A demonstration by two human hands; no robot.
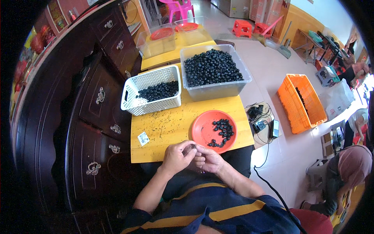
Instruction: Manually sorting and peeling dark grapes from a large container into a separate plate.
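My left hand [177, 158] and my right hand [210, 159] meet at the near edge of the yellow table, fingers pinched together. Between the fingertips is a small dark piece [191, 146], mostly covered, which looks like the black round parts nearby. Just beyond my right hand, a red-orange round dish [200, 126] holds several small black round parts [224, 130], some with a ring-like hole. Farther off, a white perforated basket [130, 102] contains a layer of similar parts. To its right stands a clear plastic bin [212, 93] heaped with them.
Dark crumbs and a small white printed card [143, 139] lie on the yellow table [163, 150]. Dark drawers [101, 132] rise close on the left. On the floor at right are an orange crate [290, 101], cables and a small device [275, 128]. Another person [352, 167] sits at far right.
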